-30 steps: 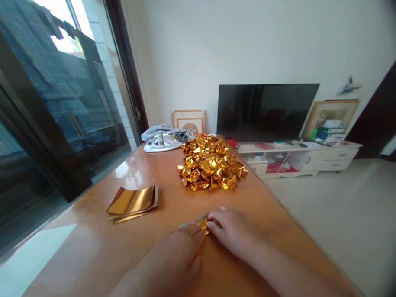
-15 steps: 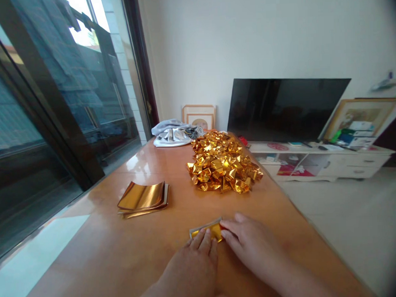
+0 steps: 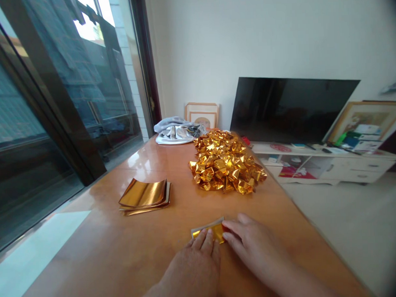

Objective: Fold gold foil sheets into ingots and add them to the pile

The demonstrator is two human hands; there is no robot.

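Observation:
A folded strip of gold foil paper [image 3: 217, 230] lies on the table near its front, with a pale edge along the back. My left hand [image 3: 194, 265] rests on it, fingers stretched out and pressing it flat. At the strip's right end, my right hand [image 3: 256, 246] pinches the edge between thumb and fingers. A stack of flat gold foil sheets [image 3: 144, 194], slightly curled, sits to the left. Beyond my hands is a heap of folded gold foil pieces [image 3: 226, 165]. The underside of the strip is hidden.
The brown table [image 3: 104, 251] has its right edge beyond my right arm. Grey and white cloth [image 3: 176, 131] lies at the far end, before a framed picture [image 3: 201, 114]. A television [image 3: 290, 110] stands on a white cabinet [image 3: 348, 165]. Glass doors [image 3: 63, 105] line the left.
The view has shifted slightly, so things sit a little differently in the picture. Both hands keep the same hold on the foil strip.

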